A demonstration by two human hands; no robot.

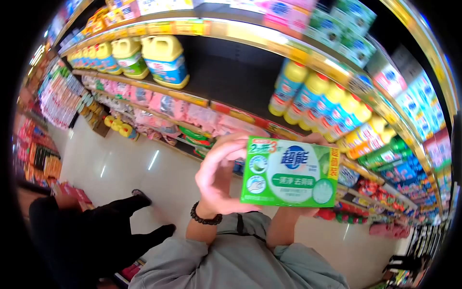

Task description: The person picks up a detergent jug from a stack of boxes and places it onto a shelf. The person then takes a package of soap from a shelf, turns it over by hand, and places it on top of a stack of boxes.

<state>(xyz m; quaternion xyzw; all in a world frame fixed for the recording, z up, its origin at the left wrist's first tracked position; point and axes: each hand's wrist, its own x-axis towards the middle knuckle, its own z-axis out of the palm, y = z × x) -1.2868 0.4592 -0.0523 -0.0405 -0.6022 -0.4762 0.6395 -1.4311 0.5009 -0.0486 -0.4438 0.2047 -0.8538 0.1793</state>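
Note:
A green and white box (291, 173) with a blue logo and Chinese lettering is held up in front of my body, its printed face toward the camera. My left hand (219, 176), with a dark beaded bracelet at the wrist, grips the box's left end, fingers curved at the top and thumb low. Behind the box is my right hand (313, 139); only a bit of it shows above the top edge, and its forearm comes up from below. Most of its fingers are hidden by the box.
Shelves (207, 98) curve across the view, with yellow jugs (166, 62), yellow bottles (308, 98) and pink packages (168, 106). Lower left, a person in black (91, 236) stands on the shiny floor (168, 192). Stacked goods (60, 96) stand at the far left.

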